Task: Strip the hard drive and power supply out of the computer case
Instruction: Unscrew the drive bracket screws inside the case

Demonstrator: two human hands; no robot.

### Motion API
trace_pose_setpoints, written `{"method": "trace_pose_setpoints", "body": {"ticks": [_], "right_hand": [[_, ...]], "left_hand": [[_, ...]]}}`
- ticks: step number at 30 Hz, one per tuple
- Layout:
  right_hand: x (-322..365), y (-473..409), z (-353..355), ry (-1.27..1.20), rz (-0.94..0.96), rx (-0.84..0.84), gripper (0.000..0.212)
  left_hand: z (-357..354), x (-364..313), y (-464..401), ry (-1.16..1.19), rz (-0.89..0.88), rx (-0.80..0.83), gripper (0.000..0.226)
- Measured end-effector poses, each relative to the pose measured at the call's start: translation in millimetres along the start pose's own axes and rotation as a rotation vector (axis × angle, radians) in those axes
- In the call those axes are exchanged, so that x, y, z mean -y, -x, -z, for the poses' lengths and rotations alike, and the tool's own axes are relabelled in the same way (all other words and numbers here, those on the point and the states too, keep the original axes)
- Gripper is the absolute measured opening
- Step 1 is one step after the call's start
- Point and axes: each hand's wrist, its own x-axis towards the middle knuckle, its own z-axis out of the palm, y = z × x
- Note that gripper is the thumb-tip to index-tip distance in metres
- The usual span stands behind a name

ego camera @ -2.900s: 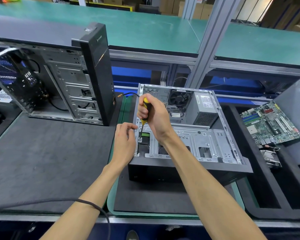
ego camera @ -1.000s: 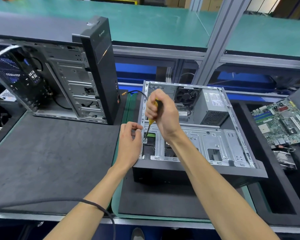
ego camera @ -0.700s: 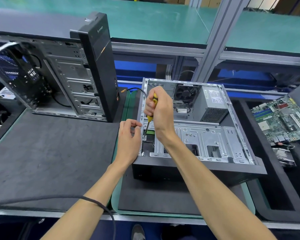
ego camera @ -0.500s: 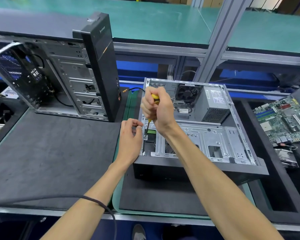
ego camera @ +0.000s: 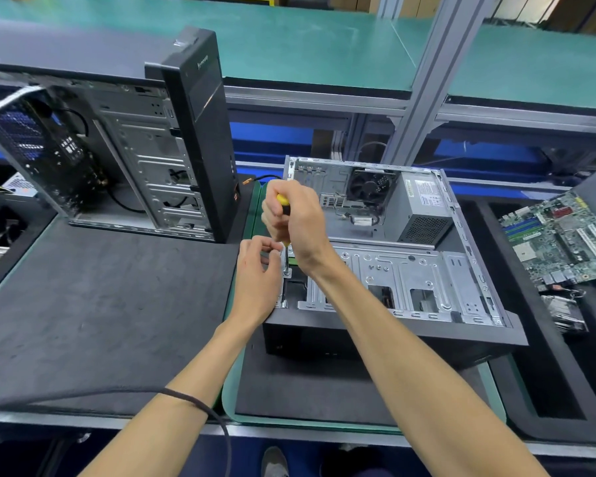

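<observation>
The right hand (ego camera: 298,220) has turned on the yellow screwdriver (ego camera: 283,201) it holds. The left hand (ego camera: 257,273) pinches near its tip. The grey computer case (ego camera: 410,280) lies open; the screw is hidden.

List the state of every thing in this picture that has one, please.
Computer case: lying flat, side open.
Power supply: in the case.
Screwdriver: upright, tip on drive cage.
Right hand: grips screwdriver.
Left hand: fingers curled beside shaft.
Second tower: upright, side open.
Motherboard: removed, lying apart.

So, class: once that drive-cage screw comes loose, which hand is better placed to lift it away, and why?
Left. The left hand holds nothing, its fingertips beside the screw; the right hand grips the screwdriver.
</observation>
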Motion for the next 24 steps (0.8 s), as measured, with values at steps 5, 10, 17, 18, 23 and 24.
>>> {"method": "trace_pose_setpoints", "body": {"ticks": [5,10,17,18,23,24], "right_hand": [[1.1,1.7,15.4,-0.065,-0.016,-0.014,0.022],[-1.1,7.9,12.0,0.129,0.04,-0.24,0.02],[4.1,3.2,2.8,0.017,0.011,-0.189,0.036],[5.4,1.5,3.2,0.008,-0.003,-0.133,0.037],[7.7,-0.3,14.4,-0.056,-0.013,-0.041,0.025],[6.7,0.9,14.5,-0.039,-0.009,-0.058,0.021]], "left_hand": [[-1.1,0.7,-0.7,-0.012,-0.005,-0.014,0.013],[-1.6,1.1,-0.3,-0.019,0.002,-0.011,0.014],[-1.6,1.2,-0.5,-0.041,-0.003,-0.016,0.014],[-1.3,1.1,-0.6,-0.046,-0.008,-0.014,0.013],[-1.2,0.6,-1.3,-0.045,-0.002,-0.002,0.013],[-1.1,0.7,-1.7,-0.042,0.0,-0.002,0.013]]}}
